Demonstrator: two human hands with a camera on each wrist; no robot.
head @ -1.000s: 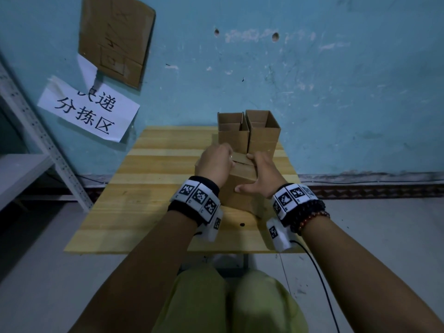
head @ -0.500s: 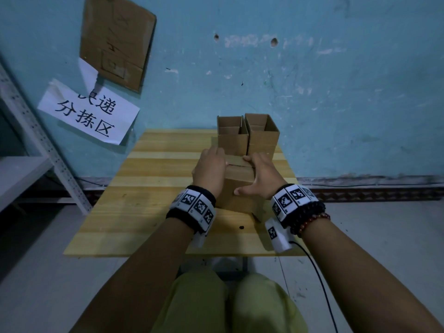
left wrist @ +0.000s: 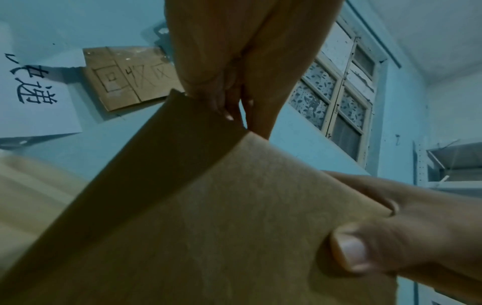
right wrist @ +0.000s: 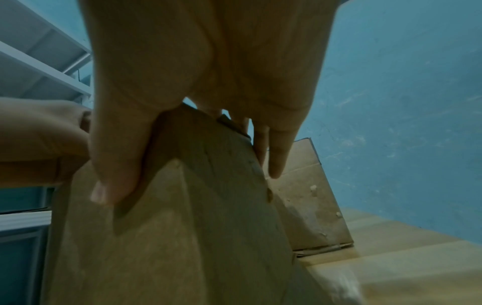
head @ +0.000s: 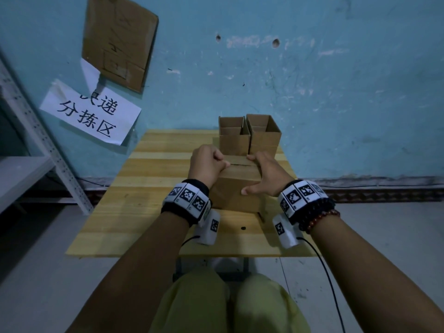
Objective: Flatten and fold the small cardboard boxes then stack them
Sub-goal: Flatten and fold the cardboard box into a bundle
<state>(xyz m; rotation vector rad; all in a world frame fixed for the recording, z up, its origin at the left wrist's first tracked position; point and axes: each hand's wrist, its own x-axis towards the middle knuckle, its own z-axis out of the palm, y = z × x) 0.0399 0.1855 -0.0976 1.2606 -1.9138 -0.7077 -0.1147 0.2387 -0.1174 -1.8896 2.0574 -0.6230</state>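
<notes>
A small brown cardboard box (head: 236,191) stands on the wooden table (head: 153,188) between my hands, its top flaps nearly down with a thin slit between them. My left hand (head: 208,162) curls over the box's top left edge, fingers pressed onto a flap. My right hand (head: 265,173) grips the right side, thumb on the front face and fingers over the top. In the left wrist view the box (left wrist: 208,227) fills the frame under my fingers (left wrist: 229,103). The right wrist view shows my thumb (right wrist: 112,175) on the box (right wrist: 169,237).
Two open-topped boxes, left (head: 234,137) and right (head: 263,134), stand side by side just behind the held box, against the blue wall. A metal shelf (head: 26,169) stands at the left. Bare table lies to the left and in front.
The raised top flap has been pushed down onto the box. Both hands have shifted slightly, the left hand now curling over the top.
</notes>
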